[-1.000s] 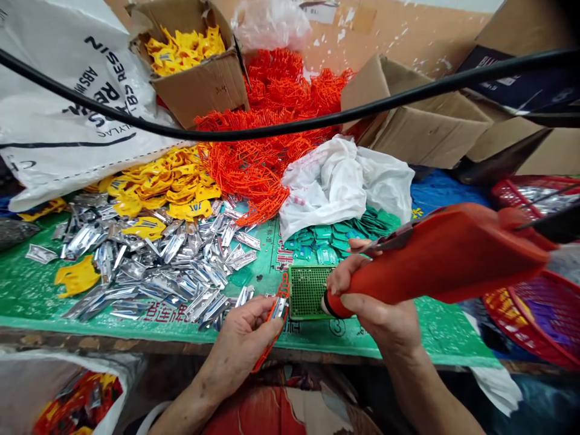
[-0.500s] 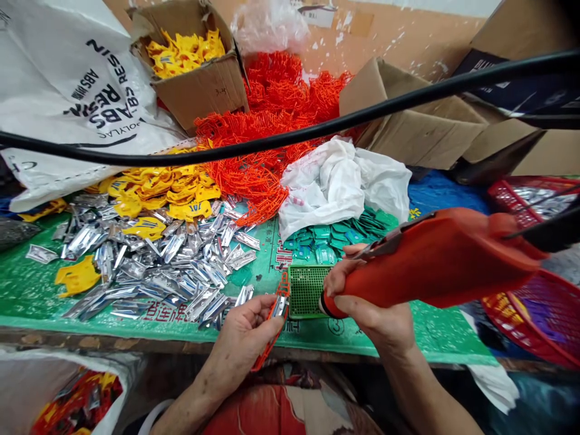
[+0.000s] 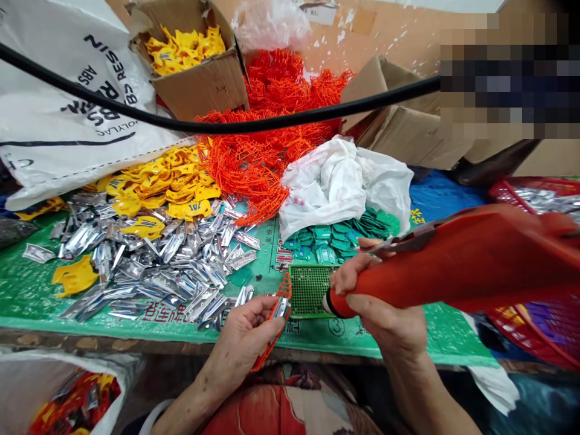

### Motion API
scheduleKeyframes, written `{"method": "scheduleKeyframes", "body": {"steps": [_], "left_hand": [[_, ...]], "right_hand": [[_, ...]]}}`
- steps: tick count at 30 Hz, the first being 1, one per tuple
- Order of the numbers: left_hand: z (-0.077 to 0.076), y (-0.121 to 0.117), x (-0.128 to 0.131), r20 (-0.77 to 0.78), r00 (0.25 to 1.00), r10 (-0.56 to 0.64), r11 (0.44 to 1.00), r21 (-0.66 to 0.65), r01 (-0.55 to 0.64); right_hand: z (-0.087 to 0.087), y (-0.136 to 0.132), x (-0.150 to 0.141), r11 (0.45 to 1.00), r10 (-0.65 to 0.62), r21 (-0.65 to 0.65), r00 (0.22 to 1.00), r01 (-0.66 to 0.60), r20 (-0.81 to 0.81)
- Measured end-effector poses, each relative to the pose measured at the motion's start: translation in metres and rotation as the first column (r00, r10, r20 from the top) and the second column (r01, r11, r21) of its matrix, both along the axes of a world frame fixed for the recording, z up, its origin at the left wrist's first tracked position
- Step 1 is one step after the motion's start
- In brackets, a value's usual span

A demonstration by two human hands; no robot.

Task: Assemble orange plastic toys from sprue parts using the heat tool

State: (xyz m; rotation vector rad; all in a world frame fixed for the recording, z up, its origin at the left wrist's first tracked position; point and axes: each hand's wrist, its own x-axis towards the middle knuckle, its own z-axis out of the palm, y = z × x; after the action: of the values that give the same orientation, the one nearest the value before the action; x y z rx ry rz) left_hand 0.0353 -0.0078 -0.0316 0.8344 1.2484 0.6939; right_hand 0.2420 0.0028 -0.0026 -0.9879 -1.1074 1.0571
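We log 2 hands at work: the left hand [image 3: 247, 335] pinches a small orange-and-silver piece [image 3: 277, 309] between thumb and fingers; the right hand [image 3: 385, 311] wraps tight round the red power tool [image 3: 453, 260] (nose just right of that piece). Beyond the pinch sits a green perforated block [image 3: 308, 291]; left of it, loose silver pieces [image 3: 172, 272].

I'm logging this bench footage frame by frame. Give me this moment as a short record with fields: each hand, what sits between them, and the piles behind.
left hand: pinches a small orange and silver clip
right hand: grips an orange power tool
between hands: green perforated block on the green mat
behind left: silver pieces, yellow parts
behind centre: orange frames, white bag, teal tags
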Motion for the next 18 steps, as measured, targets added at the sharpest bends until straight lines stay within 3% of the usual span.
{"method": "scheduleKeyframes", "body": {"steps": [18], "left_hand": [[0.0, -0.0016, -0.001, 0.007, 1.0, -0.022, 0.999, 0.023, 0.022]], "right_hand": [[-0.0064, -0.0081, 0.001, 0.996, 0.073, -0.062, 0.995, -0.069, 0.068]]}}
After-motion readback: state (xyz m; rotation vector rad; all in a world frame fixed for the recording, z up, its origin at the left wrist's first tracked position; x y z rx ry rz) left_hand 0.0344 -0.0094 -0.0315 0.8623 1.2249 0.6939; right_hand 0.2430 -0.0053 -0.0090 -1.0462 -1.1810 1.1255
